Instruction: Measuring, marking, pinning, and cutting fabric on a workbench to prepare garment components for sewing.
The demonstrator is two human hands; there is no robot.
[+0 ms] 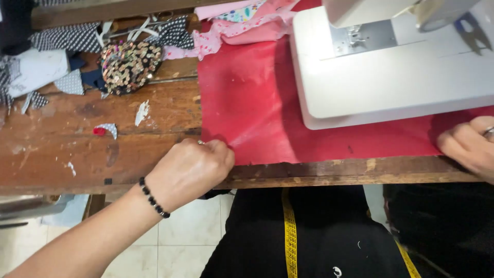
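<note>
1. The left hand (pixel 191 170) has its fingers curled shut, pinching the lower left corner of the red cloth (pixel 247 103) at the table's front edge; a black bead bracelet (pixel 153 198) circles the wrist.
2. The right hand (pixel 471 146), at 3 o'clock from the left, rests on the cloth's lower right edge with fingers bent; I cannot tell whether they grip it. A ring shows on one finger.
3. The red cloth lies flat on the wooden table (pixel 77 154), running under the white sewing machine (pixel 396 67) at 1 o'clock.
4. At 11 o'clock sits a pincushion (pixel 128 67) full of pins, with fabric scraps (pixel 51 67) around it.
5. A yellow tape measure (pixel 290 237) hangs at 6 o'clock.
</note>
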